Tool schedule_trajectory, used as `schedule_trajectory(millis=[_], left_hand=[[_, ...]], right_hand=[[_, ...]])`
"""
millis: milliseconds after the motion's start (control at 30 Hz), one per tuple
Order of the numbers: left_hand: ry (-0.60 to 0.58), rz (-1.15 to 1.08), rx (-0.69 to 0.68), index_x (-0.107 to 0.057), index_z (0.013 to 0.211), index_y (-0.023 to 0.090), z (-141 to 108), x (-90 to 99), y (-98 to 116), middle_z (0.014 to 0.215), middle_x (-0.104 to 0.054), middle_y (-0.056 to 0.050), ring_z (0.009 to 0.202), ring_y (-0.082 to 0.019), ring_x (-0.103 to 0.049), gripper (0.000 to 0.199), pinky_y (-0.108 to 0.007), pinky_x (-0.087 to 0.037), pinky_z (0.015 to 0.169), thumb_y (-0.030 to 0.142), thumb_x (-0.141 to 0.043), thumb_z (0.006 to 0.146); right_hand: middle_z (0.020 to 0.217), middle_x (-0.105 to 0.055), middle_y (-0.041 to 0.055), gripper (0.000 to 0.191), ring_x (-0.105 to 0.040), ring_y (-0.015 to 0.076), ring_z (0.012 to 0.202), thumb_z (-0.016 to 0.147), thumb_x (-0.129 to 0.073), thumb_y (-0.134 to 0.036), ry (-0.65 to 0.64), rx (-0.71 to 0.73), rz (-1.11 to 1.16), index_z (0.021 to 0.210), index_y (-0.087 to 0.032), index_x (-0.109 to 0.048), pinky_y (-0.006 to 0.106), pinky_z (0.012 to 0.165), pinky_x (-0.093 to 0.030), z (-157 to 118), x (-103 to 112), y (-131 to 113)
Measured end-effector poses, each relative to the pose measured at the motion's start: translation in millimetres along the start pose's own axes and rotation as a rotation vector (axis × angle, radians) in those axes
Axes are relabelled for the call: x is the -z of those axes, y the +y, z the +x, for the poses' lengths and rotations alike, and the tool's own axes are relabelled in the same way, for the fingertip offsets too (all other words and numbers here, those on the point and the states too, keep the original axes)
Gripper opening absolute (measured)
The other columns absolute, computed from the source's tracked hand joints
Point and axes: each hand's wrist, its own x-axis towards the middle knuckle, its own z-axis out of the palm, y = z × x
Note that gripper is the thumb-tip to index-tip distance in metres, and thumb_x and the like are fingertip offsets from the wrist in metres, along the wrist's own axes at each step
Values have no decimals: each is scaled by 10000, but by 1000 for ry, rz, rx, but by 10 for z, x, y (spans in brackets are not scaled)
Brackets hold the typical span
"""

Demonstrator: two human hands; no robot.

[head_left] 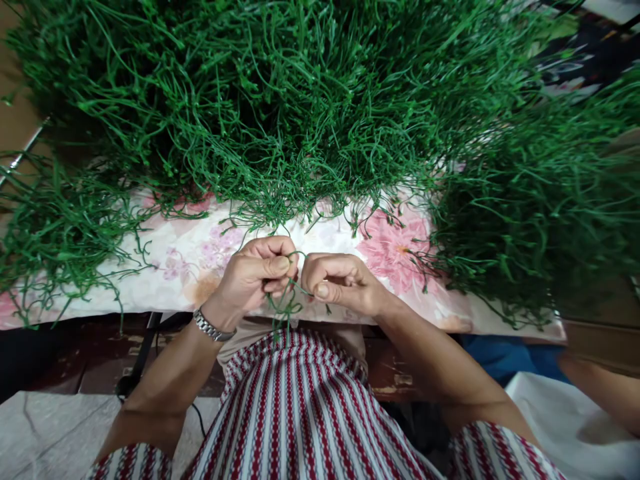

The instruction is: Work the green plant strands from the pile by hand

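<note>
Close together over the front edge of the floral cloth (320, 233) are both hands. My left hand (260, 270) pinches a thin green strand (299, 253) between thumb and forefinger, and more green pieces (285, 308) hang below its fingers. Just to the right, my right hand (345, 283) is closed, thumb against forefinger, on the same looping strand. Beyond the hands, a large heap of green stems (280, 100) with small tips covers the back of the cloth.
A smaller green pile (65, 233) lies at the left, and another (515, 220) at the right. At the lower right, another person's arm (600, 387) shows beside a white bag (560, 420). A metal rod (25, 152) stands at the far left.
</note>
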Motion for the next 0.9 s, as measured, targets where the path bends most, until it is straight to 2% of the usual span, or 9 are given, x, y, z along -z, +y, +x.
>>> schedule_trajectory(millis=[167,333,533,600,667,767,833,900], left_hand=[[130,211,-109,-574,636,132,-1,-25,-42,479,-417,48,393,-37,-333,200,-175,-271,402,285,-667,724],[321,436,-282,-569,627,155,43,-62,-176,522,-407,49,456,-55,-334,171,-191,-260,434,247,-628,758],[422,654,-379,-563,641,163,54,-129,-250,587,-446,33,545,-83,-393,157,-209,-319,510,234,-584,779],[436,607,-353,-561,642,161,54,-160,-262,592,-466,30,549,-83,-403,157,-206,-323,507,244,-592,771],[433,434,-288,-548,634,158,60,-187,-276,566,-466,35,509,-73,-391,171,-197,-309,469,263,-610,753],[415,110,-169,-525,624,154,94,-212,-272,502,-425,54,404,-46,-332,190,-177,-245,379,272,-624,734],[439,-41,-214,-505,623,160,114,-228,-220,485,-397,66,361,-35,-317,189,-172,-249,356,254,-611,748],[492,-111,-384,-476,618,169,78,-259,-108,492,-385,69,359,-37,-352,197,-184,-323,384,219,-581,777]], right_hand=[[710,-506,-8,222,-448,67,606,869,-523,-353,253,-82,-78,813,-138,-536,205,570,-368,24,-13,78],[665,-444,-39,229,-395,51,598,868,-526,-353,217,-86,-33,780,-142,-519,177,559,-337,48,-130,109],[647,-456,-41,271,-420,51,592,799,-617,-378,293,-175,186,730,-139,-510,173,558,-362,41,-197,168],[654,-485,-35,261,-443,52,593,800,-616,-369,301,-189,196,736,-136,-517,175,569,-380,31,-196,183],[675,-527,-22,232,-478,56,609,818,-595,-339,290,-165,119,738,-132,-527,180,590,-402,15,-193,190],[715,-596,12,176,-549,78,641,861,-527,-293,258,-26,-100,783,-135,-538,202,615,-440,-21,-211,185],[698,-607,22,158,-559,88,626,877,-482,-257,255,130,-346,783,-145,-541,208,596,-441,-43,-245,160],[637,-578,13,160,-527,89,581,871,-463,-216,244,286,-623,743,-159,-540,209,548,-412,-57,-280,103]])
